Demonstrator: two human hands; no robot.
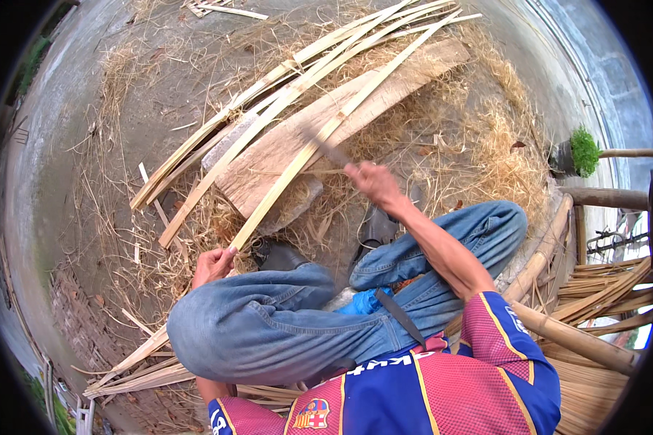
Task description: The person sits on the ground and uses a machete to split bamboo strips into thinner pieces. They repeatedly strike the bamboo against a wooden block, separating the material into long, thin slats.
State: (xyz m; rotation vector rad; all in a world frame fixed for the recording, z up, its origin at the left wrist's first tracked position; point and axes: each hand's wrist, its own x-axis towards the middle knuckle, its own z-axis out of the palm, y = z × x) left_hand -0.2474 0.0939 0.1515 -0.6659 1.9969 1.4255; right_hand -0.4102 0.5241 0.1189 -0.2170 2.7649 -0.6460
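Bamboo strip (pixel 286 177), pale & long, slants over wide plank (pixel 276 163); near end in L hand (pixel 212 266), knife (pixel 331 151) in R hand (pixel 374 183).

Biggest first: gray ground (pixel 149 94), littered w/ curly shavings (pixel 508 163), thickest to R of plank; person seated, legs in blue jeans (pixel 261 326) bent, dark shoes nr plank's near end; other strips (pixel 218 168) bunched along plank's L side, far ends converging nr top; green potted plant (pixel 585 151) well off to R; R hand clenched round knife's handle; L hand pinching strip's end, thumb on top, just beyond L knee; smallest, knife's blade, motion-blurred, at strip's R edge abt midway along; contact w/ strip: can't tell.
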